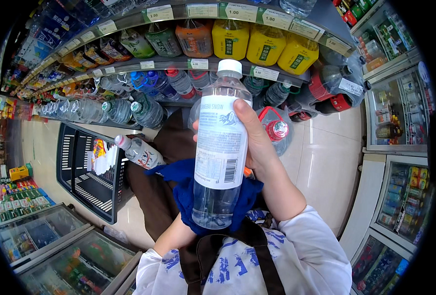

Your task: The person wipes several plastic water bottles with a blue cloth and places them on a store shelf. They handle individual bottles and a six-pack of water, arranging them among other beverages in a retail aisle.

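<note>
In front of me my right hand (258, 140) is closed round a large clear water bottle (212, 201). The bottle stands upright with a white cap, and its white label with a barcode faces me. Behind its lower half bunches a dark blue cloth (184, 183). My left forearm (173, 234) runs up to that cloth; the left hand's fingers are hidden by cloth and bottle. Left of them, a smaller clear bottle (141, 151) with a pinkish-white cap leans beside my brown-clothed leg (144, 196).
A black shopping basket (114, 199) with a colourful package stands on the floor at left. Ahead, shelves hold yellow bottles (230, 39) and several other drinks. A red-handled jug (279, 130) stands right of the bottle. Glass-fronted coolers (400, 110) line the right; freezers (75, 260) stand lower left.
</note>
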Demonstrator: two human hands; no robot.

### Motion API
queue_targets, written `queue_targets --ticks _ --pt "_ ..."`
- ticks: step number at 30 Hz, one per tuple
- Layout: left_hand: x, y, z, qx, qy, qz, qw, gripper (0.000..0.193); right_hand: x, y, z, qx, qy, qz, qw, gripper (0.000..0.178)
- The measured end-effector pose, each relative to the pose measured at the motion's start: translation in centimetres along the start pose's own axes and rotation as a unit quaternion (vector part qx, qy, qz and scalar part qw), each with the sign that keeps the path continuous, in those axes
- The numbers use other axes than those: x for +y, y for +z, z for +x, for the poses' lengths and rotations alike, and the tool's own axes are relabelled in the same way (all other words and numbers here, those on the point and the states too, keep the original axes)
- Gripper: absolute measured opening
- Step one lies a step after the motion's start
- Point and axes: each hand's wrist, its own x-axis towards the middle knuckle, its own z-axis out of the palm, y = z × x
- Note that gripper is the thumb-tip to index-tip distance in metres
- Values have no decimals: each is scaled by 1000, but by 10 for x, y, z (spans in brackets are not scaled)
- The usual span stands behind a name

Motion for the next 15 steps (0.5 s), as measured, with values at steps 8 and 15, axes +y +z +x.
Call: queue_targets --ticks 8,15 --pt "-1 -2 -1 -2 -13 -15 1000 51 -6 4 -5 18 -73 -88 993 61" --pt "-16 -15 20 -27 -67 -118 990 51 -5 -1 -7 38 -82 -67 994 42"
